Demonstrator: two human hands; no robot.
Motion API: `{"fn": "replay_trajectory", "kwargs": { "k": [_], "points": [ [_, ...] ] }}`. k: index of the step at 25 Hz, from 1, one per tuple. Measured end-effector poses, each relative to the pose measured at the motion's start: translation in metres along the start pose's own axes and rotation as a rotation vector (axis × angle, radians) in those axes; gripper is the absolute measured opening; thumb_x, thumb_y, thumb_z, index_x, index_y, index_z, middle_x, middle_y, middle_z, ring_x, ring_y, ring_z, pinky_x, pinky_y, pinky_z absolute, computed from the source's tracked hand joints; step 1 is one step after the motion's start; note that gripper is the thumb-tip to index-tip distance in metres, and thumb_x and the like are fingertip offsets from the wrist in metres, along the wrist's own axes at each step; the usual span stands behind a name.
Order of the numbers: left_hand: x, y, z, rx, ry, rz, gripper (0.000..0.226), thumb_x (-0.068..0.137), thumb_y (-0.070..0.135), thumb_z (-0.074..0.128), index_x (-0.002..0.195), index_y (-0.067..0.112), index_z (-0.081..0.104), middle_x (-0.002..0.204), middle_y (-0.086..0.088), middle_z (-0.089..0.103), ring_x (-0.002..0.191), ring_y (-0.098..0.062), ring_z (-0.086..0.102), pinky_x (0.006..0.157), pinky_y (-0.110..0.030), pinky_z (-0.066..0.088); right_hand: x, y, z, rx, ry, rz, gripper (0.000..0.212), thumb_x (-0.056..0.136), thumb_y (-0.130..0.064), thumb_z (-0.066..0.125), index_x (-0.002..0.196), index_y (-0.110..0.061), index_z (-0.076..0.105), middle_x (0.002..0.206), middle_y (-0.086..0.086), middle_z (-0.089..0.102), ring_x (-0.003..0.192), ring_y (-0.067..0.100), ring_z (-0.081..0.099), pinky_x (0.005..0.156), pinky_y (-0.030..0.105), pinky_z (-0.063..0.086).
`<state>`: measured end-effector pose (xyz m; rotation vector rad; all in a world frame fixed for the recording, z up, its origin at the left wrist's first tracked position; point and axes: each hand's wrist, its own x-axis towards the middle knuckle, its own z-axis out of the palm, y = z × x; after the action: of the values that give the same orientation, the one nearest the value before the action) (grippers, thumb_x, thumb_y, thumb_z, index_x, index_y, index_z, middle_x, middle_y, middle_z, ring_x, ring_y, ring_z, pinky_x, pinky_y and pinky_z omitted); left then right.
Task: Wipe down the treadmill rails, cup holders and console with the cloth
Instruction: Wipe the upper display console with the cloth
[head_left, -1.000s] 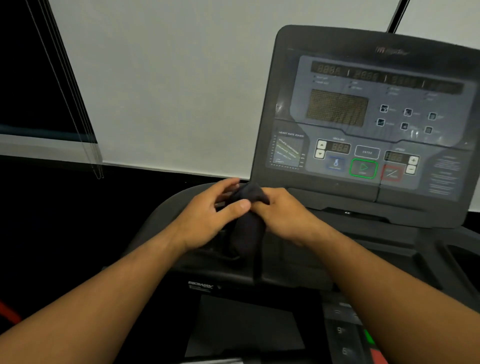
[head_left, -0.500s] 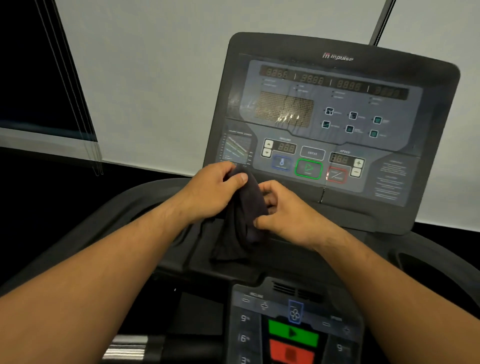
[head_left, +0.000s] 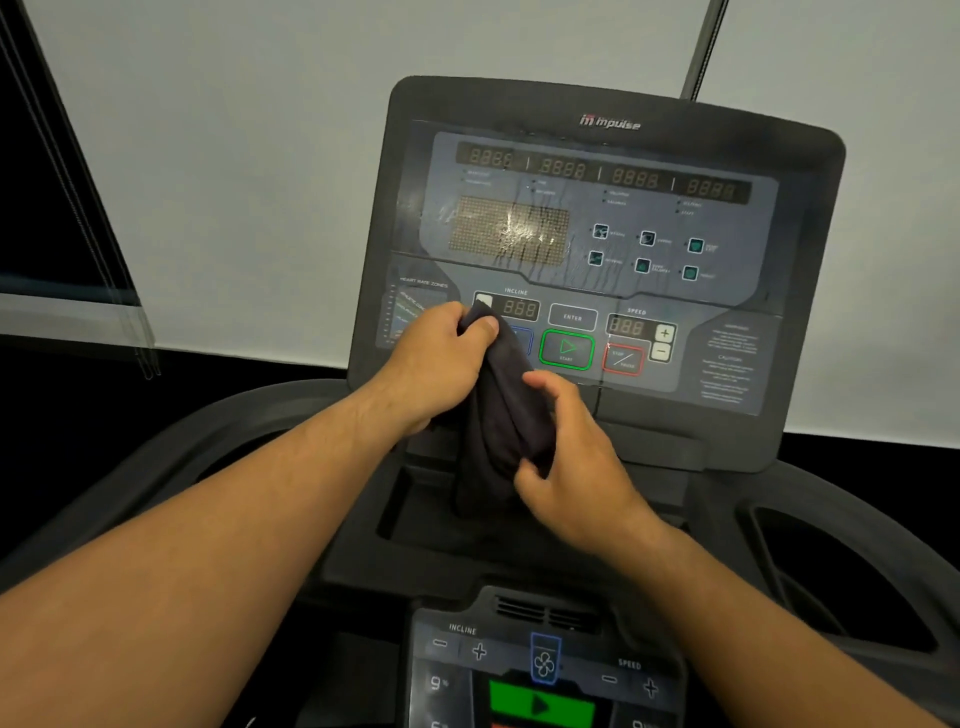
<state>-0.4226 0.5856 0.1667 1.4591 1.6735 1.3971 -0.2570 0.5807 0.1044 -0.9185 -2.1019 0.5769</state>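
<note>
— While both hands are up in front of the console (head_left: 769, 270), which one has the cloth (head_left: 498, 431)?

— Both. The left hand (head_left: 436, 364) is clenched on its top end, thumb pressed over the bunched fabric, right in front of the INCLINE readout. The right hand (head_left: 576, 467) grips it lower down, thumb on the near side and fingers curled round the far side.

— So the cloth is off the machine?

— It hangs dark and gathered between the two hands, its lower end dangling toward the recessed tray (head_left: 415, 514) under the console. Whether the top end touches the panel I cannot tell; the left hand hides that spot.

— What does the console face look like?

— Shiny streaks and droplets sit over the dot-matrix display (head_left: 509, 231) and run downward from it. The green START button (head_left: 566, 351) and the red STOP button (head_left: 623, 359) are uncovered, just right of the cloth.

— And the cup holders?

— One deep cup holder (head_left: 841, 577) shows at the right, well apart from the hands. A curved rail (head_left: 171, 452) sweeps out at the left. Nearer the camera lies a lower control panel (head_left: 545, 670) with a fan icon and a green play key.
</note>
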Motion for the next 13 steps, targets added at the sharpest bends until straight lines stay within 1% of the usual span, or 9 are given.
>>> {"fn": "replay_trajectory", "kwargs": {
  "k": [2,4,6,7,8,10,11,12,13],
  "points": [
    [0.01,-0.006,0.0,-0.076,-0.028,-0.049,0.026,0.097,0.033,0.051,0.089,0.012,0.065,0.082,-0.006,0.067,0.079,-0.023,0.064,0.07,-0.043,0.054,0.006,0.007,-0.005,-0.053,-0.002,-0.049,0.063,0.074,0.002,0.062,0.131,-0.021,0.048,0.131,-0.004,0.053,0.117,0.006,0.051,0.102,0.022,0.041],
    [0.018,-0.015,-0.003,-0.164,-0.045,-0.094,0.024,0.096,0.034,0.052,0.091,0.014,0.066,0.089,-0.009,0.071,0.09,-0.029,0.068,0.08,-0.048,0.056,0.015,0.009,-0.007,0.025,0.024,-0.043,0.043,0.081,-0.007,0.065,0.12,-0.025,0.061,0.121,-0.005,0.064,0.112,0.006,0.059,0.098,0.028,0.046],
    [0.024,-0.024,-0.009,-0.246,-0.059,-0.145,0.022,0.097,0.032,0.053,0.092,0.016,0.067,0.094,-0.01,0.072,0.095,-0.03,0.069,0.085,-0.049,0.057,0.024,0.004,-0.01,0.171,0.027,0.061,0.025,0.09,-0.013,0.064,0.109,-0.028,0.068,0.107,-0.009,0.071,0.102,0.001,0.063,0.09,0.022,0.048],
    [0.026,-0.03,-0.011,-0.28,-0.078,-0.166,0.022,0.097,0.031,0.053,0.094,0.015,0.068,0.096,-0.01,0.073,0.097,-0.03,0.069,0.088,-0.049,0.056,0.028,0.002,-0.011,0.243,0.029,0.114,0.017,0.093,-0.015,0.061,0.104,-0.024,0.07,0.101,-0.007,0.073,0.095,0.0,0.064,0.085,0.02,0.048],
    [0.028,-0.037,-0.012,-0.312,-0.099,-0.184,0.022,0.096,0.031,0.054,0.096,0.015,0.069,0.098,-0.011,0.074,0.098,-0.029,0.069,0.09,-0.05,0.055,0.032,0.0,-0.011,0.32,0.039,0.167,0.014,0.096,-0.02,0.058,0.099,-0.017,0.071,0.097,0.0,0.073,0.09,0.003,0.064,0.082,0.024,0.049],
    [0.028,-0.048,-0.011,-0.395,-0.132,-0.221,0.021,0.096,0.028,0.054,0.099,0.013,0.069,0.099,-0.011,0.074,0.099,-0.029,0.069,0.093,-0.047,0.054,0.039,-0.002,-0.009,0.49,0.074,0.315,0.033,0.096,-0.035,0.054,0.096,-0.003,0.065,0.102,0.021,0.069,0.092,0.02,0.066,0.084,0.04,0.051],
    [0.027,-0.051,-0.01,-0.446,-0.141,-0.238,0.021,0.096,0.028,0.055,0.099,0.013,0.069,0.1,-0.012,0.074,0.099,-0.028,0.069,0.092,-0.044,0.054,0.041,-0.005,-0.009,0.54,0.092,0.374,0.036,0.097,-0.037,0.052,0.097,-0.003,0.064,0.104,0.024,0.068,0.097,0.029,0.067,0.088,0.047,0.051],
    [0.026,-0.054,-0.009,-0.484,-0.15,-0.253,0.022,0.095,0.032,0.056,0.097,0.015,0.069,0.1,-0.011,0.073,0.098,-0.026,0.069,0.088,-0.041,0.054,0.043,-0.008,-0.009,0.53,0.108,0.402,0.035,0.098,-0.037,0.05,0.096,-0.005,0.064,0.103,0.024,0.068,0.101,0.033,0.066,0.092,0.052,0.051],
    [0.024,-0.056,-0.008,-0.498,-0.172,-0.254,0.024,0.094,0.041,0.056,0.096,0.019,0.068,0.1,-0.007,0.072,0.096,-0.021,0.068,0.084,-0.036,0.053,0.044,-0.01,-0.011,0.479,0.113,0.404,0.033,0.099,-0.036,0.049,0.095,-0.007,0.064,0.101,0.023,0.068,0.099,0.032,0.066,0.092,0.054,0.05]
  ]
}}
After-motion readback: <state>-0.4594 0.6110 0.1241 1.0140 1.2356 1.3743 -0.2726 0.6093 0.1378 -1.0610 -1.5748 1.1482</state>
